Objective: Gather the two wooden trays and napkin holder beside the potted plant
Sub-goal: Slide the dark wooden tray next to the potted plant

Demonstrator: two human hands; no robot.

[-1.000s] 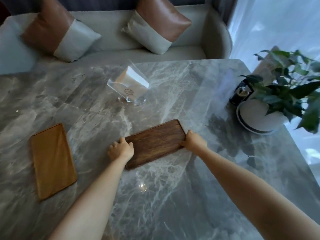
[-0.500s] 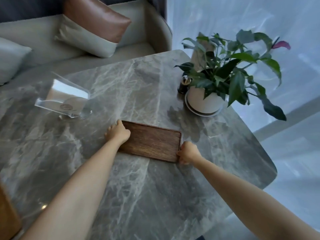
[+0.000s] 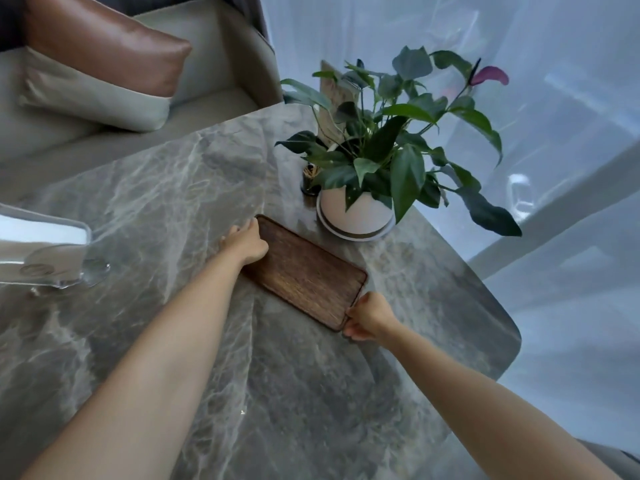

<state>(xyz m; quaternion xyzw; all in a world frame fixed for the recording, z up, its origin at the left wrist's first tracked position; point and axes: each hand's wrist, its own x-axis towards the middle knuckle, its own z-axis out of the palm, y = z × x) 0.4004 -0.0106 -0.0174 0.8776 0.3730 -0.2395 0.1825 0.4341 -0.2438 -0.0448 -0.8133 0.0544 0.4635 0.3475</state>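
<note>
At the far left edge of the view the clear napkin holder [image 3: 45,251] stands on the marble table [image 3: 166,202], well apart from everything else and only partly in frame; the second wooden tray is out of view, so both seem left to fetch. Moving right, the left hand [image 3: 246,241] rests on the far short end of the dark wooden tray [image 3: 306,273], its fingers curled over the rim and gripping it, though how far they wrap underneath is hidden. The tray lies flat and angled on the table, its far corner just beside the white pot of the potted plant [image 3: 356,213] and near the small dark jar [image 3: 310,181] standing next to that pot. At the tray's near end the right hand [image 3: 369,317] is closed in a loose fist, its fingers [image 3: 353,332] clamped on the corner rim. The chief risk, as I judge it, is pushing the tray on too far: its leading corner could bump the pot's saucer or tip the narrow jar, which looks easy to topple. A second risk is on the right, where the table edge runs close by; a careless release there could leave the tray's near corner overhanging.
</note>
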